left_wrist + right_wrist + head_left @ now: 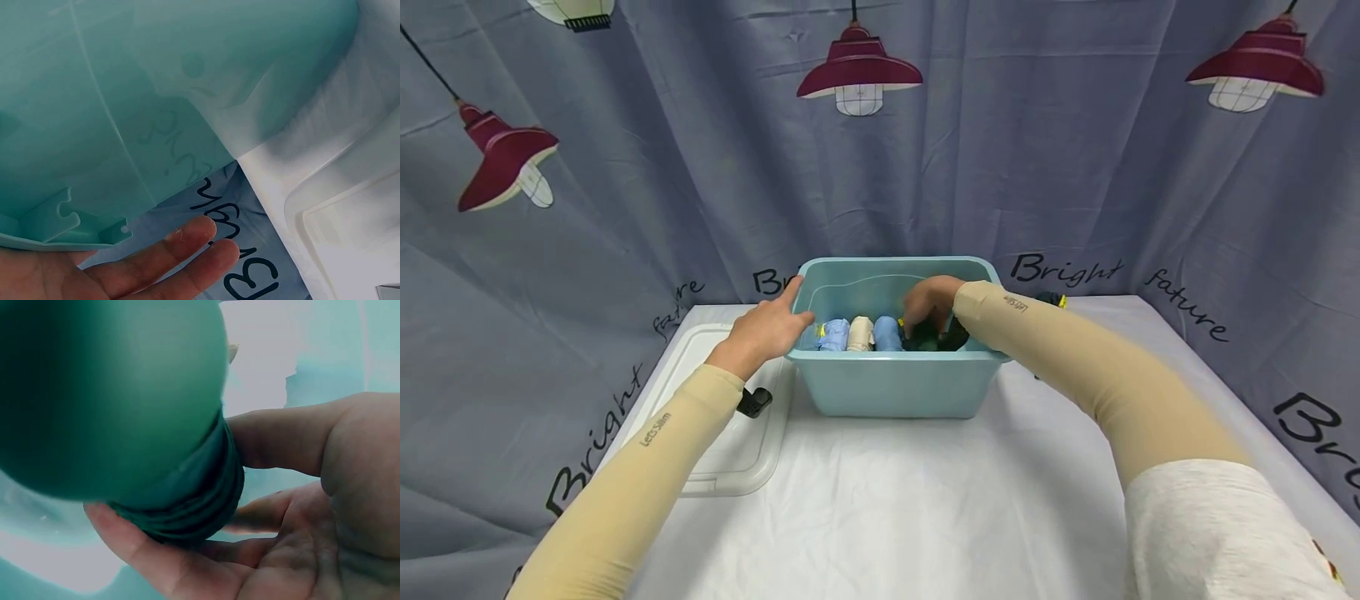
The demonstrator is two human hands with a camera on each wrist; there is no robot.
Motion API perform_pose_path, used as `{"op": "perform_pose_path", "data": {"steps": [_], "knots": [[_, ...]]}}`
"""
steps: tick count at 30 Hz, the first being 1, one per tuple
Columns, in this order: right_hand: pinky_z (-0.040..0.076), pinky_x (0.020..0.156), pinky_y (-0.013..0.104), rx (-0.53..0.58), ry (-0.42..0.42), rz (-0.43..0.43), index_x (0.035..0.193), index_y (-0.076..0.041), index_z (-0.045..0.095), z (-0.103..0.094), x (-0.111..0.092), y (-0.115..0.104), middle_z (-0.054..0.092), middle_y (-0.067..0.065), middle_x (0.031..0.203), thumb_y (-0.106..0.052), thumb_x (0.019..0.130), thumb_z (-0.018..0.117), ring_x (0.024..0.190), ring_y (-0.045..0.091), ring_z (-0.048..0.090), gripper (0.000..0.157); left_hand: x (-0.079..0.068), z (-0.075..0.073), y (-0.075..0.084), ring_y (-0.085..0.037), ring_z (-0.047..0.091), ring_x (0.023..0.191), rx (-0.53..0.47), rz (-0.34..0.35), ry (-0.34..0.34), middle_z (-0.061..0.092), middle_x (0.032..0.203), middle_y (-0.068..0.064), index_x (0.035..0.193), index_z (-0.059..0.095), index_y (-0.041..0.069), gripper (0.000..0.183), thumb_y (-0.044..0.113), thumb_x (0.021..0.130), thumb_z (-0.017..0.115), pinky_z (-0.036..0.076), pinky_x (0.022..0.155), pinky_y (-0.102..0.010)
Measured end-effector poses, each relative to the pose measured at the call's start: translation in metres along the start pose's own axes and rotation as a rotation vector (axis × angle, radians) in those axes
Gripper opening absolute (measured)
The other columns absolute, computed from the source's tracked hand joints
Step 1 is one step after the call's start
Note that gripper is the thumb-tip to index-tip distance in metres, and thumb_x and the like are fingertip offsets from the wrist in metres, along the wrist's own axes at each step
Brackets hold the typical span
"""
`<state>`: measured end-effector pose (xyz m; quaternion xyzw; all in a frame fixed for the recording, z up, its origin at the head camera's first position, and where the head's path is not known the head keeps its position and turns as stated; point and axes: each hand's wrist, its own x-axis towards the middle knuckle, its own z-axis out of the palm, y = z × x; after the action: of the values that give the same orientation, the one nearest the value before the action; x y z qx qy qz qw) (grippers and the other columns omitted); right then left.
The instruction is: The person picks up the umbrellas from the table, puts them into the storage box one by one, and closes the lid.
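Note:
A light teal plastic bin (pixel 895 387) stands on the table. Inside, side by side, lie a light blue rolled cloth (pixel 833 335), a cream one (pixel 861 333) and a mid-blue one (pixel 887 334). My right hand (pixel 928 302) reaches into the bin's right part. In the right wrist view its thumb and fingers curl round a green rolled cloth (pixel 200 506) with layered folds; its near end is blurred. My left hand (pixel 767 329) touches the bin's left rim, thumb towards the inside. Two straight fingers (pixel 187 250) extend outside the wall in the left wrist view.
A white translucent lid (pixel 730 471) lies flat on the table left of the bin. Behind the bin's right side, partly hidden by my right sleeve, is a dark object with yellow (pixel 1051 298). A grey printed curtain (pixel 955 183) hangs behind the table.

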<state>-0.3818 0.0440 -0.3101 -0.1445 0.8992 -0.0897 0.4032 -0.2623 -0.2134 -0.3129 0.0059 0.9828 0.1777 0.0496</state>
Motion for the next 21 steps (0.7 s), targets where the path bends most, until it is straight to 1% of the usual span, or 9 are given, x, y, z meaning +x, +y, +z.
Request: {"op": "perform_pose_path", "data": {"steps": [3,5,7,10,13,18,21], "knots": [[0.054,0.081,0.036,-0.012,-0.004,-0.007,0.117,-0.002,0.062,0.0019,0.0009,0.0007,0.060,0.009,0.109,-0.022,0.097,0.062,0.090,0.022,0.060,0.028,-0.0012,0.0002,0.0000,-0.035,0.063,0.104,-0.001,0.001,0.006,0.048,0.151,-0.021,0.164,0.000,0.031,0.076,0.049,0.099,0.036,0.046,0.080,-0.051],[0.055,0.085,0.037,-0.009,-0.004,-0.008,0.118,-0.002,0.060,0.0020,0.0016,0.0016,0.060,0.009,0.112,-0.022,0.097,0.063,0.094,0.023,0.061,0.029,-0.0018,0.0002,0.0002,-0.035,0.063,0.103,0.003,0.005,0.010,0.050,0.149,-0.021,0.164,0.001,0.030,0.077,0.049,0.098,0.036,0.047,0.080,-0.052],[0.056,0.088,0.039,0.023,-0.023,-0.010,0.121,0.000,0.060,0.0022,0.0023,0.0025,0.062,0.012,0.117,-0.021,0.098,0.063,0.098,0.025,0.064,0.031,-0.0017,0.0002,0.0001,-0.035,0.063,0.102,0.008,0.007,0.013,0.050,0.148,-0.021,0.164,0.001,0.029,0.077,0.049,0.098,0.036,0.047,0.079,-0.051],[0.057,0.088,0.041,0.093,-0.061,-0.011,0.125,0.002,0.059,0.0025,0.0047,0.0039,0.061,0.015,0.126,-0.018,0.098,0.062,0.102,0.027,0.068,0.033,-0.0018,0.0001,0.0001,-0.036,0.063,0.103,0.012,0.007,0.015,0.050,0.148,-0.021,0.164,0.001,0.029,0.077,0.049,0.099,0.036,0.047,0.080,-0.052],[0.057,0.089,0.042,0.133,-0.098,-0.017,0.128,0.004,0.059,0.0035,0.0056,0.0041,0.058,0.017,0.133,-0.015,0.099,0.061,0.105,0.029,0.068,0.035,-0.0025,0.0000,0.0004,-0.037,0.063,0.106,0.010,0.005,0.015,0.048,0.150,-0.022,0.164,0.001,0.029,0.077,0.049,0.099,0.037,0.047,0.081,-0.053],[0.054,0.097,0.043,0.135,-0.113,-0.023,0.132,0.004,0.054,0.0029,0.0039,0.0041,0.052,0.019,0.140,-0.015,0.099,0.060,0.113,0.031,0.066,0.038,-0.0031,0.0001,0.0014,-0.037,0.063,0.107,0.013,0.008,0.023,0.049,0.149,-0.022,0.164,0.002,0.028,0.077,0.048,0.098,0.038,0.047,0.081,-0.054],[0.054,0.096,0.041,0.085,-0.112,-0.031,0.131,0.002,0.057,0.0019,0.0014,0.0055,0.056,0.021,0.138,-0.019,0.100,0.059,0.118,0.035,0.064,0.037,-0.0029,0.0004,0.0015,-0.036,0.064,0.103,0.019,0.013,0.026,0.054,0.143,-0.022,0.164,0.003,0.028,0.077,0.049,0.098,0.038,0.048,0.078,-0.052]]}}
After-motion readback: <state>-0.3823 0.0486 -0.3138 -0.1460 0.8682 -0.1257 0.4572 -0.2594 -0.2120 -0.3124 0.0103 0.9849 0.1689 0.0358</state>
